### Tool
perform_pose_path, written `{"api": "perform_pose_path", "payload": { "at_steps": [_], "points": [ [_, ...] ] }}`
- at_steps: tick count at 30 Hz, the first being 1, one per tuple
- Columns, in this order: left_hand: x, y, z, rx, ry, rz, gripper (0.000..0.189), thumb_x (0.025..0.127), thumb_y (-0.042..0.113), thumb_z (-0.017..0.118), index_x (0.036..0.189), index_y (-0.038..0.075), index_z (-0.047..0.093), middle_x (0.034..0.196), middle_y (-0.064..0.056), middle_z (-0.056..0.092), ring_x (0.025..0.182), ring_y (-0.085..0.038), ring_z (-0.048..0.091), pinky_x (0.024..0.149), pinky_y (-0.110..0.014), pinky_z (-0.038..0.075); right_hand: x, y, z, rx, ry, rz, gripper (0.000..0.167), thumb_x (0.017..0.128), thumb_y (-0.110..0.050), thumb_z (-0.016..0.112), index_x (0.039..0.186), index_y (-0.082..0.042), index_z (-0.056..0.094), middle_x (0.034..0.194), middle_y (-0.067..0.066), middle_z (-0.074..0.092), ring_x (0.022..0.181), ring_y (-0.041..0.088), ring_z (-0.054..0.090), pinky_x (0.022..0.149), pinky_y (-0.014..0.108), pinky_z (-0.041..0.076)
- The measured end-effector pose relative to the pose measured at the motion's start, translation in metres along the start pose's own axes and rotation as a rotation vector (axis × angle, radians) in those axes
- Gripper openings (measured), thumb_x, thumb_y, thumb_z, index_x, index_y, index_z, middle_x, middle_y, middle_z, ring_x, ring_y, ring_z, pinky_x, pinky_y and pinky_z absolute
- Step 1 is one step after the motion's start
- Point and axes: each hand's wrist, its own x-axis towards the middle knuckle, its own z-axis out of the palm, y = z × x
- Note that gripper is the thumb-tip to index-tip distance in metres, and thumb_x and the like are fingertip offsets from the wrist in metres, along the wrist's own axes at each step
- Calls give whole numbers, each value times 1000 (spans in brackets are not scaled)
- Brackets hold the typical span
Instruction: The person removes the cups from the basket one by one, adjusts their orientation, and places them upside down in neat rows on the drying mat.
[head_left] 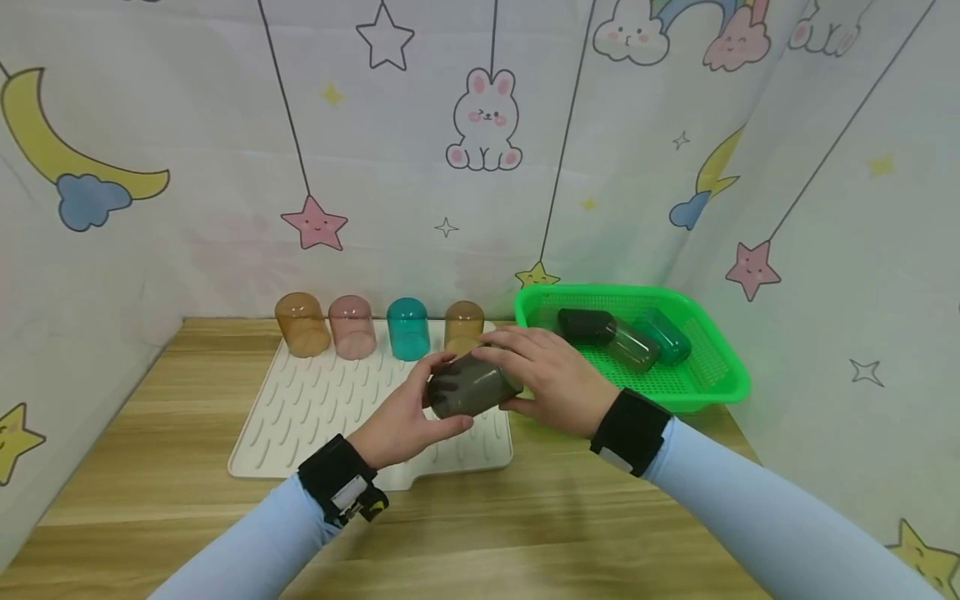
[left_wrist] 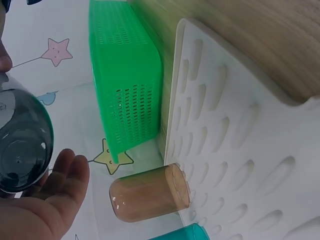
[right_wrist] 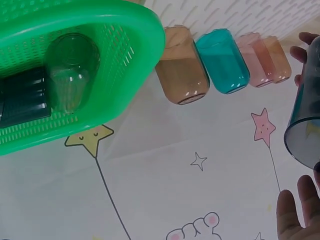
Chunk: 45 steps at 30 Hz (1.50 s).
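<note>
Above the drying mat [head_left: 337,417], a dark grey see-through cup [head_left: 476,385] is held tilted on its side between both hands. My left hand [head_left: 401,421] grips its left end, thumb along the near side. Over the right end, my right hand [head_left: 558,379] has fingers on top and the thumb below. The open rim of the cup [right_wrist: 300,135] faces the right hand in the right wrist view. At the back of the mat, an orange cup [head_left: 302,325], a pink cup [head_left: 352,327], a teal cup [head_left: 408,329] and an amber cup [head_left: 464,323] stand upside down.
To the right, a green plastic basket [head_left: 720,375] holds a black cup [head_left: 585,326], a grey-green clear cup [head_left: 633,346] and a dark teal cup [head_left: 666,337], all lying down. A patterned curtain [head_left: 420,167] borders the wooden table [head_left: 525,533] behind and at the sides.
</note>
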Motion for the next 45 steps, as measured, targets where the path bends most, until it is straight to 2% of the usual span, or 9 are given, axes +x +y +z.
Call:
{"api": "perform_pose_path", "payload": {
  "at_steps": [4,8,15,21,30,35,45],
  "points": [
    [1,-2,0,-50,-7,13,92,90,27,78,158,13,19,155,-14,39,135,-33,51,113,-53,45,-2,2,2,30,42,48,81,73,-35,93,142,-17,56,144,6,58,133,26,55,110,46,49],
    [1,-2,-1,-78,26,35,92,90,24,78,159,11,18,154,-15,39,135,-37,54,110,-53,48,-4,3,3,58,66,90,81,73,-36,93,142,-15,56,142,8,60,131,28,57,109,48,50],
    [2,1,-4,-123,94,69,90,90,19,79,158,11,21,147,-15,45,128,-35,59,110,-55,47,-5,2,4,93,54,174,81,73,-39,92,139,-12,54,138,9,60,129,29,58,108,48,51],
    [2,1,-6,-153,117,71,83,92,24,77,157,15,25,146,-13,47,132,-32,54,112,-54,45,-5,1,5,113,43,222,82,76,-42,90,140,-10,50,138,9,60,131,29,57,110,48,50],
    [2,5,-8,-153,146,70,82,93,25,77,157,18,27,148,-11,45,138,-32,48,115,-54,43,-5,2,9,122,24,231,84,77,-46,88,141,-11,48,135,8,61,128,27,59,108,47,51],
    [1,6,-9,-116,153,62,82,91,26,78,156,19,29,149,-11,46,140,-32,48,116,-53,42,-4,3,10,119,20,216,87,76,-50,88,142,-10,48,136,7,61,127,27,58,109,46,50],
    [2,9,-8,-34,141,114,80,90,24,79,154,15,33,147,-12,47,135,-33,50,115,-53,44,4,-6,8,180,-26,189,85,79,-48,86,146,-11,48,139,7,59,128,24,57,107,42,53]
  ]
}}
